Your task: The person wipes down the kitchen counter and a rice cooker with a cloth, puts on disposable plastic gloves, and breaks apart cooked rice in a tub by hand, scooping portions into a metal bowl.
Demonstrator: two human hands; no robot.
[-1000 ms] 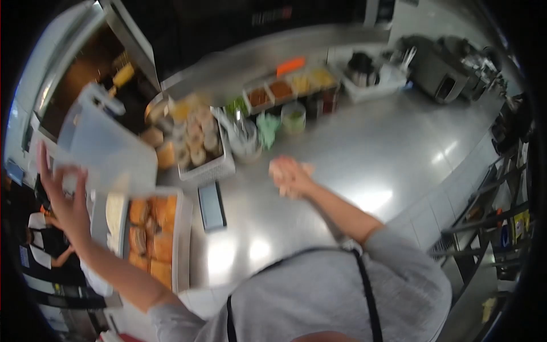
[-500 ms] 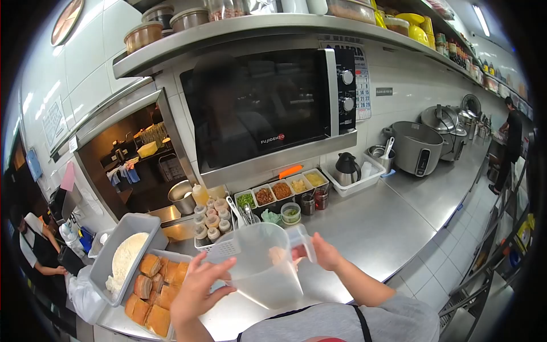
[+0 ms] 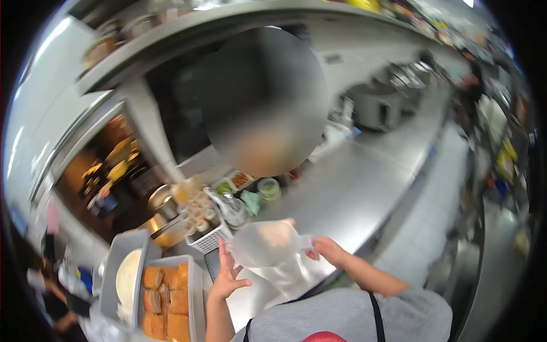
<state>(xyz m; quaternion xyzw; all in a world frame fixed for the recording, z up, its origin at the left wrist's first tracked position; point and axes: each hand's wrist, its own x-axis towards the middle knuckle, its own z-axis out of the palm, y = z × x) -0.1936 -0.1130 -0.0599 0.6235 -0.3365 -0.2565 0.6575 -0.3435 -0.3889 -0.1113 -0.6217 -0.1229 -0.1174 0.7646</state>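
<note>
- Basically, working at steel counter (image 3: 364,176), close to front edge, probably for easy reach.
- Parked at left: grey bin (image 3: 126,242) with white powder (image 3: 130,279) and white tray (image 3: 196,296) with brown blocks (image 3: 178,302), 2 side by side, likely within arm's reach.
- Holding clear pitcher (image 3: 265,256) in front of body, between 2 hands.
- Gripping handle (image 3: 305,244) with right hand (image 3: 329,252), seemingly to bear weight.
- Spreading left hand (image 3: 228,279) open beside opposite wall, perhaps to steady; can't tell if touching.

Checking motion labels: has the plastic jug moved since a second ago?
Yes, the jug moved rightward: from beyond the bread tray to the right of it.
</note>
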